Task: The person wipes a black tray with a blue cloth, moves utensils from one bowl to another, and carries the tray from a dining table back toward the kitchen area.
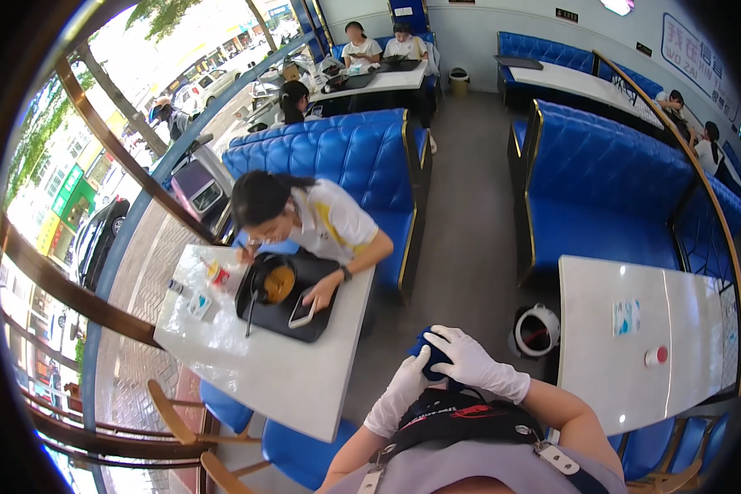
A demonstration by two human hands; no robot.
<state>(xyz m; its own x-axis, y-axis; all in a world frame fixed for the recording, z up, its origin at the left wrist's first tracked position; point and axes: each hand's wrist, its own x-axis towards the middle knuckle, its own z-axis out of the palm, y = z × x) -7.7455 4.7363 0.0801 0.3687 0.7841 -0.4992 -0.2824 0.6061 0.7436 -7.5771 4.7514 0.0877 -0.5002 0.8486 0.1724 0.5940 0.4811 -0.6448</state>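
Note:
Both my hands wear white gloves and are drawn together in front of my dark apron (451, 412). Bunched between them is a dark blue cloth (435, 367). My left hand (407, 380) grips its lower left side. From the right, my right hand (460, 353) lies over the top of it with bent fingers. Much of the cloth is hidden by the gloves. A white-topped table (296, 376) stands to my left, and another white table (611, 383) to my right; neither hand touches them.
At the left table a seated person (327, 222) eats from a bowl (279, 281) on a black tray (315, 327), one hand on a phone (302, 313). A bin (542, 330) stands beside the right table. Blue booths (352, 160) flank the grey aisle (457, 216). Others sit farther back.

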